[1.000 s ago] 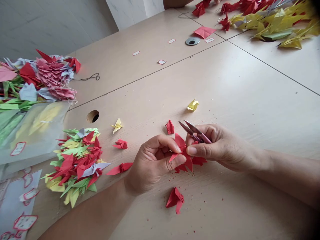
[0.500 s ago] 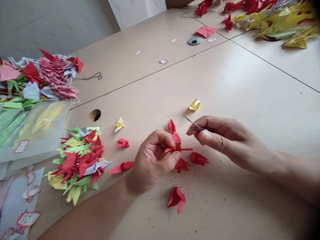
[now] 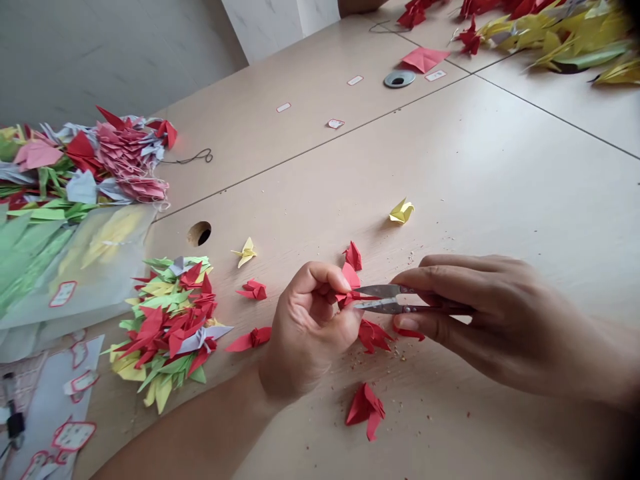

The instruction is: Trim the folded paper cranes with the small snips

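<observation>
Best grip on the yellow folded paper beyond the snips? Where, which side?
Pinch the yellow folded paper lightly at its low, folded body, probably from above: bare table surrounds it, and its thin points stick up, so gripping those would likely bend them. The right hand is occupied with the snips.

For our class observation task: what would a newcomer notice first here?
Near centre, grey metal snips stand out first in the right hand, blades parted at a folded red paper piece in the left hand. Next comes the multicoloured mound of folded paper pieces, further left.
</observation>
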Motion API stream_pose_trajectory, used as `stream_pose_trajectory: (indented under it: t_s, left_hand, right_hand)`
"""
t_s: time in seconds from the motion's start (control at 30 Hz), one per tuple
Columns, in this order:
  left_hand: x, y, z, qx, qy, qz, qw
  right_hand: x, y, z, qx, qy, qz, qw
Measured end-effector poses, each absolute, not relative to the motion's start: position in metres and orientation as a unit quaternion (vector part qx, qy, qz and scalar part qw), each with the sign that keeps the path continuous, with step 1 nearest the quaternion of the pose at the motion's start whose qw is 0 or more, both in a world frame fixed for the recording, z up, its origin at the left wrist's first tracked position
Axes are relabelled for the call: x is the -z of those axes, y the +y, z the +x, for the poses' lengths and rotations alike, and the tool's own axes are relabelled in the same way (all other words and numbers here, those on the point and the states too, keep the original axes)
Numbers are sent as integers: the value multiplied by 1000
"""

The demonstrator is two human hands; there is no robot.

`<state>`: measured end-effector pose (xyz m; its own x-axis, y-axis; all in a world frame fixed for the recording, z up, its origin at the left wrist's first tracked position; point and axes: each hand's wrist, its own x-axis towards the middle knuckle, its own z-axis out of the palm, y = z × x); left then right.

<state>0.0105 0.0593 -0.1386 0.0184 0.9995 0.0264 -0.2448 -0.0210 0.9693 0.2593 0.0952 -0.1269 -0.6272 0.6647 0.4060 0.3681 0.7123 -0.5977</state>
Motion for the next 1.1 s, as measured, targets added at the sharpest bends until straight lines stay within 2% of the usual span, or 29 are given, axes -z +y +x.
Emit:
stream_pose_trajectory:
  t_s: [0.43, 1.1]
  left_hand:
    - [137, 63, 11, -561, 404, 560, 456]
    - [133, 59, 11, -544, 429, 556, 459]
  right_hand:
    - [127, 92, 258, -178, -892, -285, 302]
    - [123, 88, 259, -117, -900, -292, 301]
